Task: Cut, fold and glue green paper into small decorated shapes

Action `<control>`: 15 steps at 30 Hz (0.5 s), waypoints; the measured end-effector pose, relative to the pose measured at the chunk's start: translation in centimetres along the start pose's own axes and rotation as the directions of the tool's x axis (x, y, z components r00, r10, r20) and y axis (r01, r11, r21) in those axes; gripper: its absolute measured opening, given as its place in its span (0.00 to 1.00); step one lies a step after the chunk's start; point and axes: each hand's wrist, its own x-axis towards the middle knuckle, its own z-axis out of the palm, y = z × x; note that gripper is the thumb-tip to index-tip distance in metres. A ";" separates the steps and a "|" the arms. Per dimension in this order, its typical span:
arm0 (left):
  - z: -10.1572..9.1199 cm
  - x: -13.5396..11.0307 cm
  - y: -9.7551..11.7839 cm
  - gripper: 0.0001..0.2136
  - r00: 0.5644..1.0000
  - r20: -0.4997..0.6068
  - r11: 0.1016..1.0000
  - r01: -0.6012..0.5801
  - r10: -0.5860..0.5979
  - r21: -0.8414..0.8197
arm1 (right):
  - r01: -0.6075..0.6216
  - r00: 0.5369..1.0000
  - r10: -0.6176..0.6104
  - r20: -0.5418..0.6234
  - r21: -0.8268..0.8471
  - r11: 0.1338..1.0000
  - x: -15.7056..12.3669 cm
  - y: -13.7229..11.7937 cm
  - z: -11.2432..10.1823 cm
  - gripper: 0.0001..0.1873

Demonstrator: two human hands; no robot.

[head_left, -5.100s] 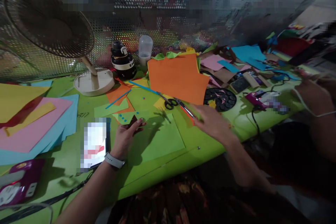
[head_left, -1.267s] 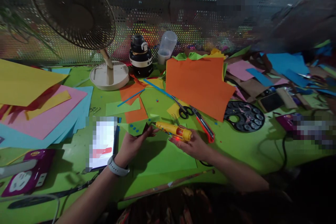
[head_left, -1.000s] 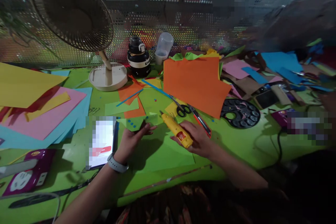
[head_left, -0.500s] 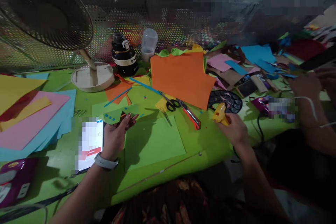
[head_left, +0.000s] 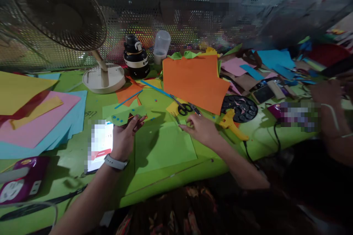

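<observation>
My left hand (head_left: 125,136), wearing a white wristband, pinches a small dark paper piece with an orange stripe (head_left: 131,116) above the table. My right hand (head_left: 202,128) has its fingers closed about the near end of the metal tweezers (head_left: 175,117), which lie at the edge of a light green paper sheet (head_left: 165,150). Just beyond that hand are black-handled scissors (head_left: 184,109) and a partly covered utility knife (head_left: 195,108). To its right a yellow glue gun (head_left: 230,123) rests by a black round tray (head_left: 244,108).
A phone (head_left: 100,147) lies beside my left wrist. Behind stand a fan (head_left: 104,77), a black bottle (head_left: 136,58) and a clear cup (head_left: 162,44). Orange paper (head_left: 193,80) fills the middle back, coloured sheets (head_left: 63,114) the left. Another person's arm (head_left: 331,117) is at right.
My right hand has let go of the glue gun, now lying on the table, and moved left to the tweezers. My left hand still holds the small paper piece. The view has shifted slightly.
</observation>
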 end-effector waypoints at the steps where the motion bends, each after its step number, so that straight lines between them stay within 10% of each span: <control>1: -0.1 0.0 -0.1 0.10 1.000 0.006 1.000 -0.002 0.002 -0.007 | -0.006 0.999 0.008 0.049 -0.037 0.999 0.9 -0.8 0.8 0.21; 9: -0.3 0.1 0.0 0.10 1.000 0.028 1.000 0.005 -0.005 -0.027 | -0.077 0.993 0.089 0.084 -0.133 0.988 2.1 -1.2 2.9 0.10; 15: -0.2 0.0 0.1 0.11 0.999 0.031 0.999 0.022 -0.021 -0.048 | 0.007 0.988 -0.003 -0.157 0.028 1.000 2.5 -0.9 1.0 0.09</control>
